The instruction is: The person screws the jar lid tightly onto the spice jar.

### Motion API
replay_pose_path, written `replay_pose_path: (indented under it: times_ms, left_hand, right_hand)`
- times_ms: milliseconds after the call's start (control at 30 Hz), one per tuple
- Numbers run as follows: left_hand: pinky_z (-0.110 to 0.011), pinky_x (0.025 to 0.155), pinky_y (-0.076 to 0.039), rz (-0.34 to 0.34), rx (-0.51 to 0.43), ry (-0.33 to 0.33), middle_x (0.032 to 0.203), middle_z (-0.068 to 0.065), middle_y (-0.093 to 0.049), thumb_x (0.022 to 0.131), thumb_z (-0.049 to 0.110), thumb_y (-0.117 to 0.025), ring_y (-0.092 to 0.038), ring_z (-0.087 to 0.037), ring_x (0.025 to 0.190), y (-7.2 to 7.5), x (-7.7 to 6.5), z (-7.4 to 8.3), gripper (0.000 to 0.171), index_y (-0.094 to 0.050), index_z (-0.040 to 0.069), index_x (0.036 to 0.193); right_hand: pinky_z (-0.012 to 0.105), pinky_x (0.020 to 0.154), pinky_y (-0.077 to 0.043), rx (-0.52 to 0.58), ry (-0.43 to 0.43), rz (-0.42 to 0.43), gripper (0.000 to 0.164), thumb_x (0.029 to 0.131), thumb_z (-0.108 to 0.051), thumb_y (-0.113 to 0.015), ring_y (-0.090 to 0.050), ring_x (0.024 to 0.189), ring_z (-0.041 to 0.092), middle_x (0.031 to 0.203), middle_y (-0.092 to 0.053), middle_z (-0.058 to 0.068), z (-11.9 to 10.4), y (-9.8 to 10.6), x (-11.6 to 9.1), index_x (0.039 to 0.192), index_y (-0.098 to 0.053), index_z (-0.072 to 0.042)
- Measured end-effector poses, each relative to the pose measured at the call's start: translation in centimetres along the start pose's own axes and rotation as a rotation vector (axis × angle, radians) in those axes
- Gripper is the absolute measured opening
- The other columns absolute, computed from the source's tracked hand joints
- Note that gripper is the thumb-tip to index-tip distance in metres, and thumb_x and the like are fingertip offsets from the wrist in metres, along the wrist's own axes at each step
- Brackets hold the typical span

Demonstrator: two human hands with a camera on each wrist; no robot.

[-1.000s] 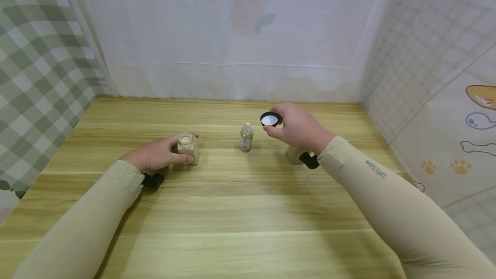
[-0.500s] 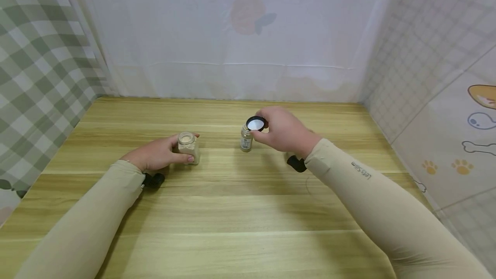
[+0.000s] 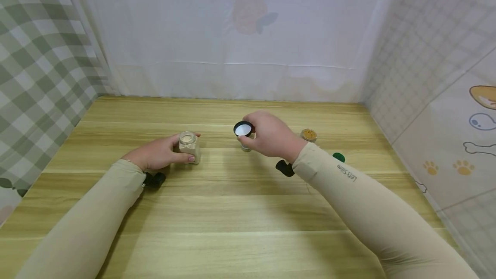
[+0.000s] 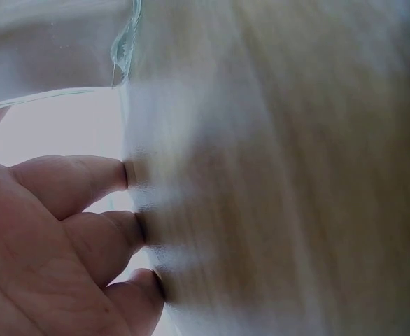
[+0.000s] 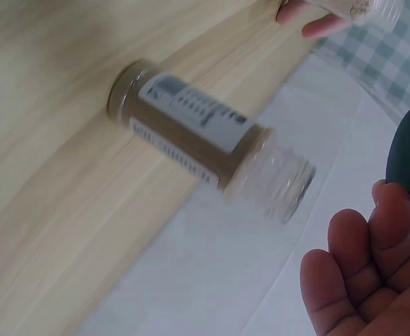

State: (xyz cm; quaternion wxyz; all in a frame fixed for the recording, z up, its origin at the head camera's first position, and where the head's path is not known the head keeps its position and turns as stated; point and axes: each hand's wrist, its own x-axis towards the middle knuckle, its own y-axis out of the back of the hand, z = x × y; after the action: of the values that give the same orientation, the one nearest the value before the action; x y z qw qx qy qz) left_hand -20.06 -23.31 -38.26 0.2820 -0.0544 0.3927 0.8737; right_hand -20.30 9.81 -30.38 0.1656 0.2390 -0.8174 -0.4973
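My left hand grips a lidless glass jar of pale powder, standing on the table at the left. In the left wrist view the base of this jar shows above the fingers. The right hand pinches a black lid, its white inside turned up towards the head camera. Behind that lid and hand, a small glass jar is mostly hidden in the head view. The right wrist view shows this small jar whole: open-mouthed, labelled, brown contents, apart from the lid.
To the right, a jar with yellow-orange contents stands partly behind the right forearm. A green lid lies beyond that sleeve. The wooden table ends at a white cloth backdrop, with patterned cloth on both sides.
My right hand has carried the black lid leftwards, over and in front of the small jar. The yellow-orange jar and green lid have come into sight. The left hand stays put.
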Motion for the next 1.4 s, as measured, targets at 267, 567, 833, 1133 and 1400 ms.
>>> replay_pose_path:
  times_ms: [267, 567, 833, 1133, 1400]
  left_hand:
    - [-0.036, 0.088, -0.047, 0.002, -0.008, -0.007, 0.145, -0.007, -0.061, 0.095, 0.061, -0.071, -0.058, -0.023, 0.105, 0.0, 0.0, -0.1, 0.085, -0.032, 0.034, 0.165]
    - [-0.036, 0.090, -0.047, -0.006, -0.036, -0.013, 0.135, -0.004, -0.067, 0.096, 0.058, -0.072, -0.059, -0.022, 0.106, 0.1, 0.1, -0.1, 0.083, -0.032, 0.033, 0.165]
    - [-0.037, 0.093, -0.047, 0.006, -0.002, -0.018, 0.143, -0.005, -0.064, 0.096, 0.061, -0.070, -0.058, -0.023, 0.111, 0.0, 0.0, -0.1, 0.083, -0.032, 0.036, 0.164]
    - [-0.045, 0.105, -0.046, 0.001, -0.038, -0.039, 0.149, -0.005, -0.060, 0.096, 0.059, -0.071, -0.057, -0.026, 0.130, 0.0, -0.1, -0.2, 0.082, -0.033, 0.035, 0.165]
    - [-0.055, 0.113, -0.044, 0.002, -0.047, -0.043, 0.153, -0.007, -0.057, 0.095, 0.058, -0.072, -0.053, -0.030, 0.140, -0.1, 0.1, -0.3, 0.082, -0.036, 0.032, 0.163]
  right_hand:
    - [0.032, 0.079, -0.053, -0.005, 0.059, 0.017, 0.015, 0.096, -0.023, -0.074, -0.060, 0.081, 0.017, 0.089, -0.068, -0.001, -0.9, -1.1, 0.7, 0.099, -0.068, -0.009]
    - [0.031, 0.083, -0.052, -0.028, 0.096, 0.010, 0.014, 0.096, -0.024, -0.074, -0.059, 0.085, 0.016, 0.089, -0.067, -0.002, -1.9, -2.4, 1.6, 0.096, -0.067, -0.011]
    - [0.029, 0.081, -0.052, -0.052, 0.120, -0.002, 0.016, 0.096, -0.025, -0.074, -0.059, 0.083, 0.016, 0.090, -0.068, -0.002, -2.8, -3.6, 2.6, 0.099, -0.068, -0.010]
    - [0.029, 0.082, -0.054, -0.068, 0.098, -0.012, 0.021, 0.097, -0.028, -0.073, -0.061, 0.086, 0.015, 0.095, -0.070, -0.002, -3.6, -4.6, 3.4, 0.105, -0.069, -0.009]
    - [0.029, 0.085, -0.054, -0.083, 0.082, -0.026, 0.022, 0.098, -0.029, -0.073, -0.062, 0.088, 0.015, 0.097, -0.070, -0.001, -3.9, -5.4, 4.1, 0.107, -0.070, -0.009]
